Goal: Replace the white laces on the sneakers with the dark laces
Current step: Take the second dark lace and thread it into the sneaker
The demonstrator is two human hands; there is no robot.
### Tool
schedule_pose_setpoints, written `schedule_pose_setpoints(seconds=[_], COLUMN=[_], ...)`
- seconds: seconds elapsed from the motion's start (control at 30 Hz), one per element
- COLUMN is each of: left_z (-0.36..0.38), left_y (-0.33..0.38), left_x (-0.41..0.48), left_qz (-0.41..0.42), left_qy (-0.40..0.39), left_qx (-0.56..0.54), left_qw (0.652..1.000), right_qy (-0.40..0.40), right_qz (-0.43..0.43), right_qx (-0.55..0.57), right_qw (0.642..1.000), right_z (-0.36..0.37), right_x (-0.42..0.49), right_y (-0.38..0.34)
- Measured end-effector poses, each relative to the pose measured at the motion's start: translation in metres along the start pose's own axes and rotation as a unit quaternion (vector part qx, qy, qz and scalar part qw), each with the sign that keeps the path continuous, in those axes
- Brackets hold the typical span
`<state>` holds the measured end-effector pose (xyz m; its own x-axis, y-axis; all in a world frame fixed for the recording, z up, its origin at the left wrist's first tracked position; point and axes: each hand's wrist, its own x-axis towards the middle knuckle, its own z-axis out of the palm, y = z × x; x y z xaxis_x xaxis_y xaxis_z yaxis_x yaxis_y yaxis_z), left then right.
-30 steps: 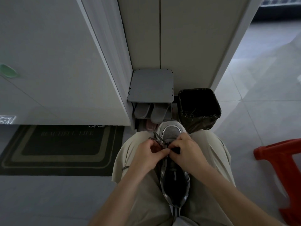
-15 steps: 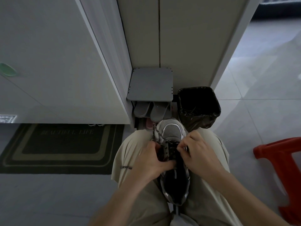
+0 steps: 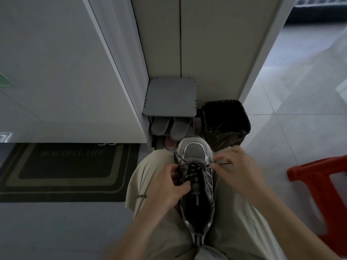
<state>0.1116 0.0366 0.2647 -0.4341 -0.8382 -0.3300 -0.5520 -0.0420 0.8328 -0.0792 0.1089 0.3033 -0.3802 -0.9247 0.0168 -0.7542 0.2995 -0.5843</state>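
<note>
A grey and silver sneaker (image 3: pixel 196 203) lies on my lap between my thighs, toe pointing away from me. A dark speckled lace (image 3: pixel 189 167) crosses its front eyelets, and one loose end sticks up at the toe's left side. My left hand (image 3: pixel 167 186) grips the sneaker's left side at the eyelets, thumb over the tongue. My right hand (image 3: pixel 238 171) sits at the shoe's right side and pinches the other lace end, pulled taut to the right. No white lace can be made out on the shoe.
A black-lined bin (image 3: pixel 226 122) stands just beyond the toe. A small grey rack (image 3: pixel 170 98) with slippers sits left of it against the wall. A red plastic stool (image 3: pixel 323 194) stands at the right, a dark doormat (image 3: pixel 69 167) at the left.
My right hand has moved out to the right, drawing the dark lace through an eyelet. My left hand has slid from the lace down onto the shoe's left side.
</note>
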Motion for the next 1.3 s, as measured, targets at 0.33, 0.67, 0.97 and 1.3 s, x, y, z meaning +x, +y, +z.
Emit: schedule_pose_setpoints(seconds=[0.33, 0.67, 0.97, 1.3], left_z=[0.003, 0.005, 0.005, 0.008], left_y=[0.005, 0.0, -0.001, -0.005], left_x=[-0.004, 0.002, -0.002, 0.003], left_qz=[0.082, 0.063, 0.101, 0.08], left_qy=[-0.017, -0.004, 0.021, 0.021], left_qx=[-0.031, -0.069, 0.006, -0.022], left_qw=[0.996, 0.996, 0.995, 0.996], right_qy=[-0.073, -0.014, -0.001, -0.012], right_qz=[-0.117, 0.042, -0.081, -0.121], right_qx=[-0.138, -0.1, -0.124, -0.135], right_qw=[0.981, 0.994, 0.989, 0.983], right_z=[0.044, -0.002, 0.021, 0.047], right_x=[0.014, -0.008, 0.001, 0.006], right_y=[-0.033, 0.014, -0.014, -0.026])
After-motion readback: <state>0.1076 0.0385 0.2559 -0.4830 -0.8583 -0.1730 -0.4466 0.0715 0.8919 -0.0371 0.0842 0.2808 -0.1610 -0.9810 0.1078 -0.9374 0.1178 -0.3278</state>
